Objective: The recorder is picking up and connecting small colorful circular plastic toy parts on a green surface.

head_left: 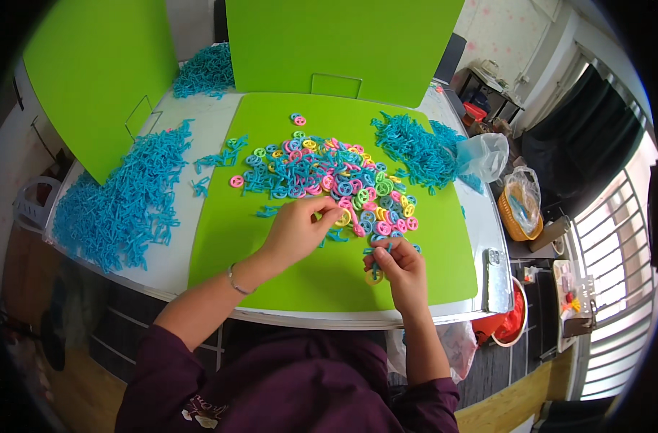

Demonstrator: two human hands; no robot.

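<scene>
A mixed heap of small plastic wheels (383, 187) in pink, yellow, green and blue lies mid-board, with teal Y-shaped plastic pieces among them. At the near edge of this heap, my left hand (296, 229) is closed with thumb and forefinger together beside a yellow wheel (342, 218). Whatever sits between those fingertips is too small to make out. Nearer the front, my right hand (402, 273) pinches a teal plastic piece (376, 268). A pale yellow wheel (373, 278) hangs at its lower end, just below the fingers.
Large piles of teal pieces lie at the left (123, 202), far left (205, 71) and right (415, 148). A clear plastic container (480, 157) lies tipped beside the right pile. Green panels (343, 50) stand behind the green board (271, 289). A phone (498, 280) rests at the right edge.
</scene>
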